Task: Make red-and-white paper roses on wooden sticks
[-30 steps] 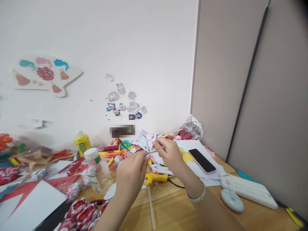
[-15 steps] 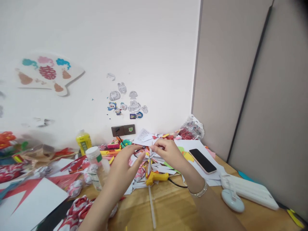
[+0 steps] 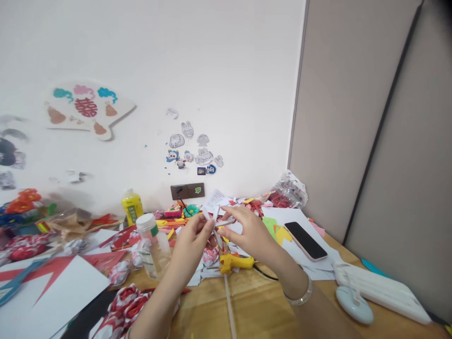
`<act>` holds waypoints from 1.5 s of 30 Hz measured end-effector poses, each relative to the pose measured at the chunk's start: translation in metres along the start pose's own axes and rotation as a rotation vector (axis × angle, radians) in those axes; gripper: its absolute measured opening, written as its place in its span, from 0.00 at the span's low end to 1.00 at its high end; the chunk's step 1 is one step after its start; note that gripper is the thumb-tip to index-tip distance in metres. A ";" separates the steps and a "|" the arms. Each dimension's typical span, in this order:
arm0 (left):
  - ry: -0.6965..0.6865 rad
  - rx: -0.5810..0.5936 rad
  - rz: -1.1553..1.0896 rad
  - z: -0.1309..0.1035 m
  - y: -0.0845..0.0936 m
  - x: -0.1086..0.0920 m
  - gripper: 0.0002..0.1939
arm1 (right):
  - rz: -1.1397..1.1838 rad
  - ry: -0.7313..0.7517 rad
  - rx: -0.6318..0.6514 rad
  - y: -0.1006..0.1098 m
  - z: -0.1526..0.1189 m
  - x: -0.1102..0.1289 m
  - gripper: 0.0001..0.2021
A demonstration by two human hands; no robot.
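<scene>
A piece of white folded paper strips [image 3: 216, 220], spread out like a star or flower, is held up above the table's middle. My left hand [image 3: 193, 242] pinches it from the left between thumb and fingers. On the other side my right hand [image 3: 250, 231] has thumb and index finger apart, around one strip's tip; whether they touch it is hard to see. Just below the hands lies a yellow glue gun [image 3: 236, 262], its black cord running right and a pale glue stick [image 3: 229, 301] extending toward me.
Paper scraps [image 3: 212, 273] and red-white crumpled paper [image 3: 123, 303] cover much of the table. Left stand a clear jar [image 3: 150, 249] with white lid and a yellow bottle [image 3: 132, 207]. Right lie a phone [image 3: 305, 240], a white device [image 3: 383, 289] and a pale blue oval object [image 3: 354, 304].
My left hand has closed onto the paper strips from a looser, spread pose. My right fingers have parted from their pinch on a strip. The whole view has shifted slightly left.
</scene>
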State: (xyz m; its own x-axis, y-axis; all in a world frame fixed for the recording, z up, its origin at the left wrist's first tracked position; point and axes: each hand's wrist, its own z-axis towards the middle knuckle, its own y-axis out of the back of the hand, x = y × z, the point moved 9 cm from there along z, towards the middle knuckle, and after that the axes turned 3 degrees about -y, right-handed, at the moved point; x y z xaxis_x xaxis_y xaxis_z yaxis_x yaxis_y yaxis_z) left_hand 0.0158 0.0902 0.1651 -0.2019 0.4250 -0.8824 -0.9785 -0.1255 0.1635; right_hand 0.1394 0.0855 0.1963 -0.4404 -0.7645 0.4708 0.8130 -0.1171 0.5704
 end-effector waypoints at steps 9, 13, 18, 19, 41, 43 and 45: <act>0.019 0.044 0.017 -0.002 0.002 -0.001 0.24 | -0.337 0.131 0.073 -0.016 -0.001 0.017 0.03; -0.309 0.059 0.572 -0.005 0.010 -0.029 0.21 | -0.378 0.141 0.062 -0.010 -0.002 0.015 0.03; -0.666 0.097 0.974 -0.018 -0.002 -0.053 0.07 | -0.467 0.189 0.117 -0.018 -0.003 0.017 0.02; -0.698 0.113 1.017 -0.021 -0.006 -0.054 0.05 | -0.494 0.205 0.120 -0.020 -0.004 0.018 0.02; -0.874 -0.045 1.143 -0.037 -0.030 -0.064 0.12 | -0.570 0.466 -0.146 0.000 -0.016 0.044 0.13; -0.898 -0.027 1.127 -0.038 -0.028 -0.067 0.09 | -0.542 0.440 -0.134 0.001 -0.014 0.044 0.13; -0.925 0.007 1.100 -0.040 -0.028 -0.070 0.07 | -0.501 0.444 -0.102 0.001 -0.013 0.045 0.13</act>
State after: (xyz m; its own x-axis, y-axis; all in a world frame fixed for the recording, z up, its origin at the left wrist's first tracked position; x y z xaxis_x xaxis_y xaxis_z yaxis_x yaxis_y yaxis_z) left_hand 0.0590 0.0282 0.2046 -0.7930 0.5361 0.2893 -0.3102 -0.7641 0.5656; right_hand 0.1257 0.0425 0.2091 -0.5931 -0.7876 -0.1671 0.5929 -0.5676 0.5712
